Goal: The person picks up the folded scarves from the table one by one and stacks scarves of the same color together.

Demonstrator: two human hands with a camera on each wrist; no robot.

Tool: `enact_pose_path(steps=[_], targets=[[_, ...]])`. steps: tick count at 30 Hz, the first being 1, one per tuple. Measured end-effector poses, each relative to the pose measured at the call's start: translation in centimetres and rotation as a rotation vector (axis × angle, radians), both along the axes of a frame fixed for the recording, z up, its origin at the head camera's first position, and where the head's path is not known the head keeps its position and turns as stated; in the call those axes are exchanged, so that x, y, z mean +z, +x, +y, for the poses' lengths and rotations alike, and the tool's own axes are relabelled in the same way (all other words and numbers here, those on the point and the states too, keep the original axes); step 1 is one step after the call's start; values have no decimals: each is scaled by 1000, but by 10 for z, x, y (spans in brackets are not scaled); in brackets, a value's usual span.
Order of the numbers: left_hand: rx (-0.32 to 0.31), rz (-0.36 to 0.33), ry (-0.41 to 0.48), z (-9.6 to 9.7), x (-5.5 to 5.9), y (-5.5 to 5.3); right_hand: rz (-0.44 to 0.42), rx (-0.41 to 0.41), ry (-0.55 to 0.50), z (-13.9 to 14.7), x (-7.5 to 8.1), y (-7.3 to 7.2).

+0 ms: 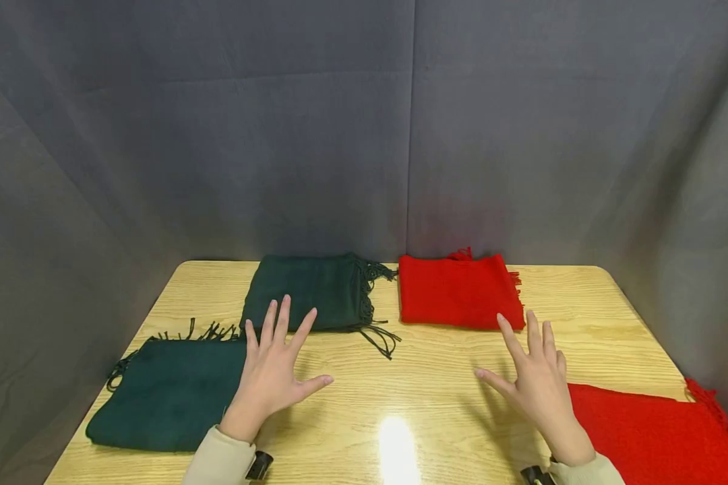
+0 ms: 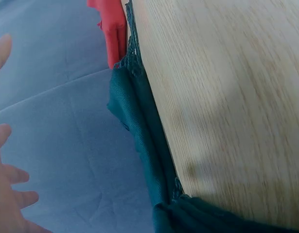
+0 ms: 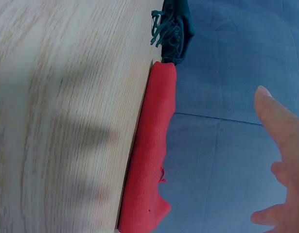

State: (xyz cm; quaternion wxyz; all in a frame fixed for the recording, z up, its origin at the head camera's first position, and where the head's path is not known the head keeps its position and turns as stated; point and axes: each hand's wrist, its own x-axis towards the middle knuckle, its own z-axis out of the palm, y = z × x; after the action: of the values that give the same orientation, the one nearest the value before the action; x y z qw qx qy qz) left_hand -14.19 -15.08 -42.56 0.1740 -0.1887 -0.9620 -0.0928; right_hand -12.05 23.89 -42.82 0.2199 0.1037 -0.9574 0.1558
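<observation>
In the head view my left hand (image 1: 269, 377) hovers over the table with its fingers spread, holding nothing. It is nearest to a folded dark green fringed scarf (image 1: 176, 397) at the left; a second folded dark green scarf (image 1: 306, 289) lies at the back, beyond the fingertips. My right hand (image 1: 536, 387), also spread and holding nothing, hangs above the table's right half. Past its fingertips lies a folded red scarf (image 1: 451, 293). Another red scarf (image 1: 655, 438) lies at the right front, partly behind the right hand and cut off by the frame.
The light wooden table (image 1: 394, 384) has rounded back corners. Grey cloth (image 1: 340, 135) hangs behind it and along both sides. Loose fringe (image 1: 379, 337) from the back green scarf trails onto the wood. Both sleeves enter from the bottom edge.
</observation>
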Motion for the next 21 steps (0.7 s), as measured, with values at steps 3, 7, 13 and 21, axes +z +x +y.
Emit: enact_pose_path(steps=[3,7,13,21], targets=[[-3,-1,-2,-1,0,0,-5,-1,1,-1,1,0],[-1,5,-11,-2,-1,0,-5,-3,7,-3,3,1],[-6,-29,13,-3,1,0,-8,6,-6,-5,5,0],[-32,-57,127,-10,10,-4,-22,103,-109,-11,7,-5]])
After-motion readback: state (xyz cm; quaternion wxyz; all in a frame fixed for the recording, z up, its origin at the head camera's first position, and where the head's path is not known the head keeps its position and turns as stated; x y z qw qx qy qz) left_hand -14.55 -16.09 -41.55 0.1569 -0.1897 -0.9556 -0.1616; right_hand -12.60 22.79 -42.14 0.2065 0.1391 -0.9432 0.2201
